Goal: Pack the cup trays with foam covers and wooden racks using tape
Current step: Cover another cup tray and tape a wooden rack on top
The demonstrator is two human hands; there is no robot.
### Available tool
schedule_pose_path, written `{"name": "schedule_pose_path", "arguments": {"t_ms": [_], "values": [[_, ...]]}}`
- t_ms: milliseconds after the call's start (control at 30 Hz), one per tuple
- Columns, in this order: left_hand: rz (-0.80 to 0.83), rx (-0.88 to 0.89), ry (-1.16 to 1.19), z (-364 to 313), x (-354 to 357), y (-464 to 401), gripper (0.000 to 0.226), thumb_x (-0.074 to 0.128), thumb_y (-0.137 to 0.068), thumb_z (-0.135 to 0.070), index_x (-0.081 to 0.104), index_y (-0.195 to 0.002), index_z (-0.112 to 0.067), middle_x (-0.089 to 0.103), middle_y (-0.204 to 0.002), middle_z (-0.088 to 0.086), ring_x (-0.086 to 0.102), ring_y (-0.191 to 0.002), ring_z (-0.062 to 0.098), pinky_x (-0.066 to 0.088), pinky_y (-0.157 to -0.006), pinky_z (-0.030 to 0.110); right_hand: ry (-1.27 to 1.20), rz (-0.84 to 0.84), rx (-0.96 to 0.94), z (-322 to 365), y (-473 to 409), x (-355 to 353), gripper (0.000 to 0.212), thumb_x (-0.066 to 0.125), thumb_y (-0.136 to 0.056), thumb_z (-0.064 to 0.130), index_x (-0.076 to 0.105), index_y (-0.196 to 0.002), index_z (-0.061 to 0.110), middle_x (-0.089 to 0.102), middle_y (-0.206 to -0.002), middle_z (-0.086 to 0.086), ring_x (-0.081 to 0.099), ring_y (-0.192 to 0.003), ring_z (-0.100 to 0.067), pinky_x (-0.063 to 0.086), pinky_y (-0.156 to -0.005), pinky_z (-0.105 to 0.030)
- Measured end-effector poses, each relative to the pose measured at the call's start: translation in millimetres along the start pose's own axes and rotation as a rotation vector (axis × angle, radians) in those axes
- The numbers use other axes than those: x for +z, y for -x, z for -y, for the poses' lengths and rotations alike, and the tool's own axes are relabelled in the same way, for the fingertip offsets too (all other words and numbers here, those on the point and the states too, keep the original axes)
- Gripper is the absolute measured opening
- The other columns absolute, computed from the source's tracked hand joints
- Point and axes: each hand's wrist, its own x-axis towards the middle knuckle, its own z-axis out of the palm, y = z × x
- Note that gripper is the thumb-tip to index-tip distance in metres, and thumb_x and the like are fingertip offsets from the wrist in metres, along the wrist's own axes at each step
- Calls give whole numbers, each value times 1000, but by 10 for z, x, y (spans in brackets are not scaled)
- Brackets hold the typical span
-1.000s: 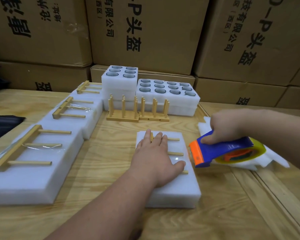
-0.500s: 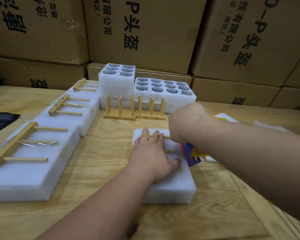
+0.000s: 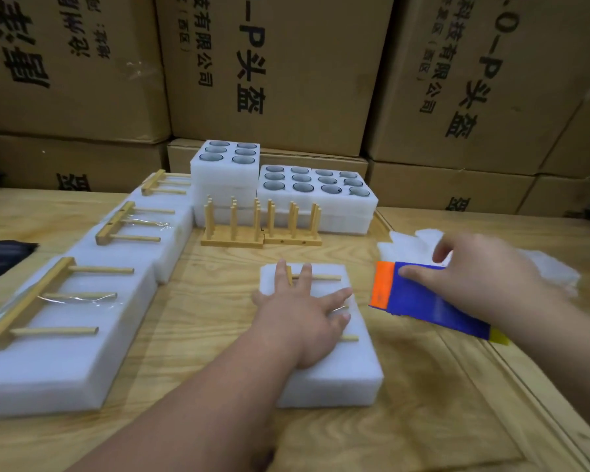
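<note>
My left hand [image 3: 297, 318] presses flat on a wooden rack [image 3: 321, 277] lying on a white foam-covered tray [image 3: 338, 379] at the table's centre. Most of the rack is hidden under the hand. To the right, my right hand [image 3: 491, 277] holds a blue and orange tape dispenser [image 3: 423, 301], thumb along its top, its orange end pointing at the tray and a short gap from it. Open foam cup trays [image 3: 317, 189] with cups stand at the back. Two upright wooden racks [image 3: 232, 229] stand in front of them.
Along the left runs a row of foam blocks [image 3: 48, 352] with racks taped on top. Loose white foam pieces [image 3: 406, 243] lie behind the dispenser. A black object [image 3: 0, 253] sits at the far left edge. Stacked cardboard boxes [image 3: 286, 63] wall off the back.
My right hand swept the dispenser left across the tray, then drew it back to the right of the tray. My left hand stayed pressed on the rack.
</note>
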Motion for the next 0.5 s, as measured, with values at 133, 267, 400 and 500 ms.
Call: {"name": "schedule_pose_path", "arguments": {"t_ms": [133, 267, 400, 500], "values": [[-5, 7, 11, 10, 7, 12, 49, 12, -95, -74, 3, -144, -71, -16, -168, -4, -29, -149, 38, 9, -113, 74, -260, -145, 104, -300, 565, 131, 49, 51, -62, 85, 52, -76, 38, 60, -69, 15, 58, -64, -12, 43, -52, -29], [-30, 0, 21, 13, 33, 6, 51, 13, -93, -76, 8, -144, -71, -14, -169, -4, -27, -150, 37, 9, -114, 73, -99, -335, 40, -520, 943, 524, 40, 70, -71, 69, 60, -72, 30, 62, -61, 3, 63, -59, -30, 46, -52, -31], [-37, -7, 27, 14, 36, 8, 51, 14, -93, -76, 10, -143, -71, -13, -169, -5, -27, -150, 36, 9, -115, 72, 34, -362, -43, -626, 1119, 779, 42, 79, -80, 52, 59, -63, 19, 57, -49, -8, 61, -50, -33, 47, -52, -37], [-40, -7, 31, 11, 36, 6, 51, 16, -93, -75, 13, -144, -70, -12, -169, -5, -26, -150, 36, 9, -114, 72, 7, -366, 11, -603, 1128, 795, 34, 65, -86, 49, 61, -68, 20, 65, -71, -7, 64, -71, -36, 50, -63, -44]]}}
